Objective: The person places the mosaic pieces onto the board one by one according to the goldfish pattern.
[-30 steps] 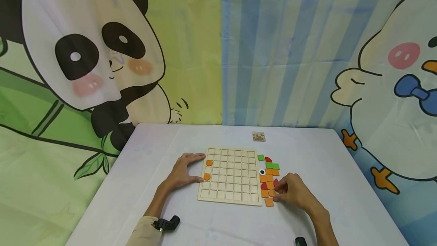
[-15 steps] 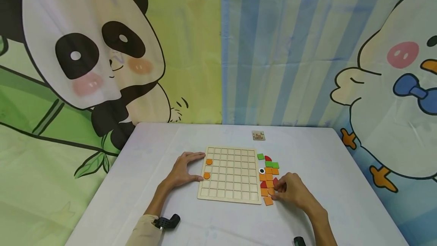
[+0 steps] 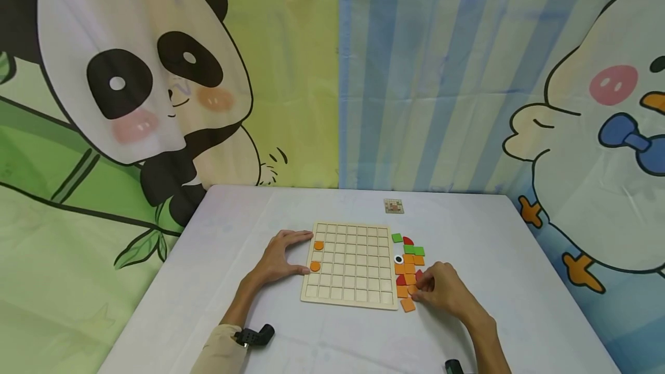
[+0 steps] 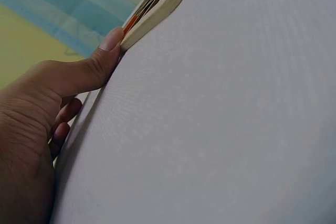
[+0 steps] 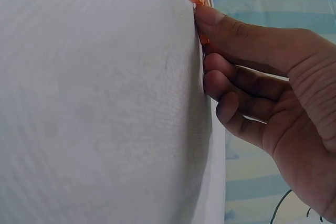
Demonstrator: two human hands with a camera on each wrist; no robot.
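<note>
A pale wooden grid board (image 3: 353,266) lies on the white table, with two orange round pieces in its leftmost column, the upper one (image 3: 319,245) and the lower one (image 3: 315,266). My left hand (image 3: 277,258) touches the board's left edge, thumb and forefinger spread apart; the left wrist view shows the thumb (image 4: 100,59) against the rim. Right of the board my right hand (image 3: 444,287) has its fingers curled, thumb and forefinger at an orange round piece (image 3: 412,290) among the loose tiles. An orange square tile (image 3: 407,305) lies just below, tilted.
Loose tiles crowd the board's right side: green ones (image 3: 414,250), red ones (image 3: 407,240), several orange squares (image 3: 409,269) and a white eye disc (image 3: 398,259). A small patterned card (image 3: 393,206) lies near the table's far edge. A printed cloth wall stands behind.
My right thumb and forefinger have shifted slightly left with the orange round piece. The lowest orange square has turned a little and slid left. My left hand stays at the board's edge.
</note>
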